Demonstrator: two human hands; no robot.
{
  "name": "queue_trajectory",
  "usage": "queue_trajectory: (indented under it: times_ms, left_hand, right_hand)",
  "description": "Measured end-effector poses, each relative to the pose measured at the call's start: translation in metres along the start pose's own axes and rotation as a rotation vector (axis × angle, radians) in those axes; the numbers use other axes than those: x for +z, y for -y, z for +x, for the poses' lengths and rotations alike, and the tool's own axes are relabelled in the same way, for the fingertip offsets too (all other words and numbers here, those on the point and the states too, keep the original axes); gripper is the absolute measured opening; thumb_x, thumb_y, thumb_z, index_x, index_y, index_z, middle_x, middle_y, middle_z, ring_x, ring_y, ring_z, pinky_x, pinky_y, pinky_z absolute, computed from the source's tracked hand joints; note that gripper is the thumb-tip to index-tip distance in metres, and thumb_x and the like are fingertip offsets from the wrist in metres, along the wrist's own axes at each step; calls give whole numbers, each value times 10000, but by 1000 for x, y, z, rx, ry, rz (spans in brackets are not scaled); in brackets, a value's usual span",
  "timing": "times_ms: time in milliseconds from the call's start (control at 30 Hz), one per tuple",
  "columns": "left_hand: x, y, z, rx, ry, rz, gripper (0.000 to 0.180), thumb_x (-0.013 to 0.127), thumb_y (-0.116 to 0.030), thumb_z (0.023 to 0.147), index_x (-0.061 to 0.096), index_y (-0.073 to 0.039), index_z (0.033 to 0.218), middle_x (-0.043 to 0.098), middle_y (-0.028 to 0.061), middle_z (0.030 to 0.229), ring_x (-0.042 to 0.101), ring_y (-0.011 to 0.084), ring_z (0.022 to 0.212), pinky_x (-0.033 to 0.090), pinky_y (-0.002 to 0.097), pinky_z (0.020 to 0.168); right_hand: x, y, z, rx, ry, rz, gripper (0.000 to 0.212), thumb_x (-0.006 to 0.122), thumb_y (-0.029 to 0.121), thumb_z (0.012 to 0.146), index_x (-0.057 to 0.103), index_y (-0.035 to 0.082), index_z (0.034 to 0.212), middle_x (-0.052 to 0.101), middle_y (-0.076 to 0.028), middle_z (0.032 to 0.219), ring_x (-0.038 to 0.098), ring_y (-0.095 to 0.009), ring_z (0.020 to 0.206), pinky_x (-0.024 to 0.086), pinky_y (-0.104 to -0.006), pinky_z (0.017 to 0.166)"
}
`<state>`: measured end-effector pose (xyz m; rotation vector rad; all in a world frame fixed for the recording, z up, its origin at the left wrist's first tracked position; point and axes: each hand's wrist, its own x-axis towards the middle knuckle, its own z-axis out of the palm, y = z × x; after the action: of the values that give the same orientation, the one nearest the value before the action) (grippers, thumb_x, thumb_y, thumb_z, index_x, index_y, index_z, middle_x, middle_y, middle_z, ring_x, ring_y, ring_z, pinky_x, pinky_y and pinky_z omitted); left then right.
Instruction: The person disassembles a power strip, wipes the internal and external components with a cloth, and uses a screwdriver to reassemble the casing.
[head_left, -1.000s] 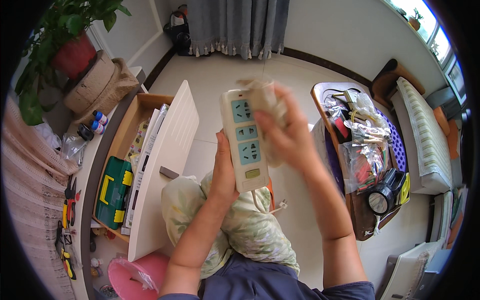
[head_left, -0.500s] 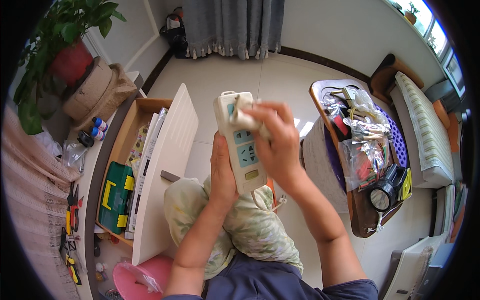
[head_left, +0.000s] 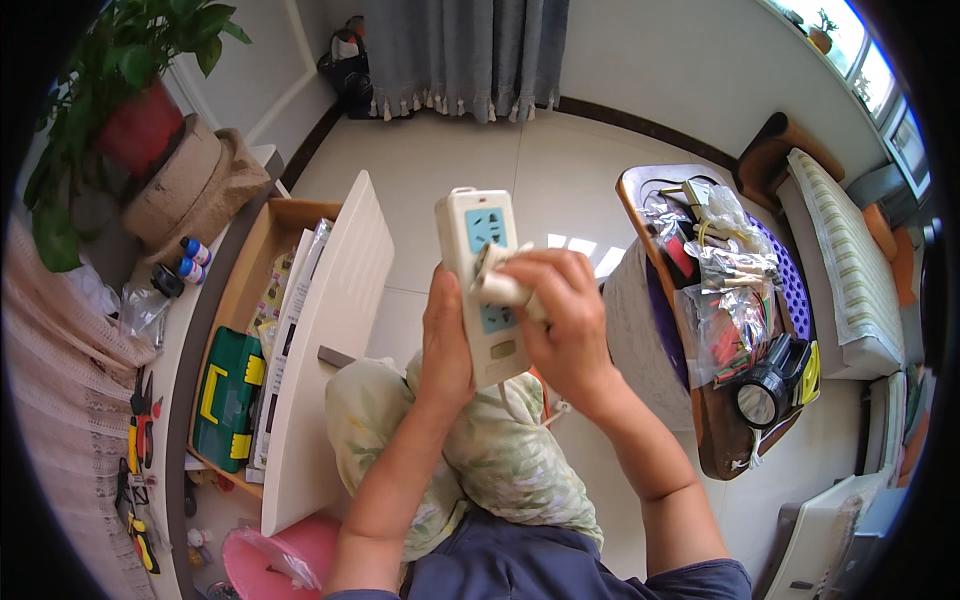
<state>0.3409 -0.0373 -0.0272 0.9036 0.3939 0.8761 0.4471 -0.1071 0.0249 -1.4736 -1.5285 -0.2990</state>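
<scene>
Above my knees I hold a white power strip with blue socket panels, its length running away from me. My left hand is wrapped round the strip's left side near its lower end. A crumpled off-white cloth is bunched in the fingers of my right hand and lies against the middle of the strip, covering part of the sockets there. The far socket panel shows, as does a small switch near the close end. The strip's cord hangs from that end over my lap.
An open drawer at left holds a green toolbox and papers. Pliers and cutters lie on the ledge beyond. To the right, a wooden board carries bagged parts and a black flashlight. A pink bin stands lower left.
My right hand has drawn the cloth down the strip toward me, from the far panel to the middle, uncovering the far sockets. My left hand keeps its hold.
</scene>
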Motion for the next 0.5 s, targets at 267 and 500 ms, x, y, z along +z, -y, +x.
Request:
queue_trajectory:
  times_ms: [267, 500]
  left_hand:
    - [-15, 48, -12, 234, 0, 629, 386, 394, -310, 999, 429, -40, 1273, 533, 87, 1166, 554, 197, 1066, 490, 301, 889]
    - [22, 19, -4, -64, -72, 10, 562, 292, -478, 1002, 393, -42, 1343, 553, 104, 1207, 599, 209, 1047, 532, 344, 857]
  right_hand:
    - [14, 20, 16, -149, -25, 3, 305, 633, 12, 635, 645, 64, 935, 611, -73, 963, 582, -276, 935, 508, -358, 787]
    - [25, -25, -15, 288, -279, 336, 178, 617, 15, 844, 607, -1, 1021, 609, -107, 1053, 588, -183, 901, 471, -292, 787]
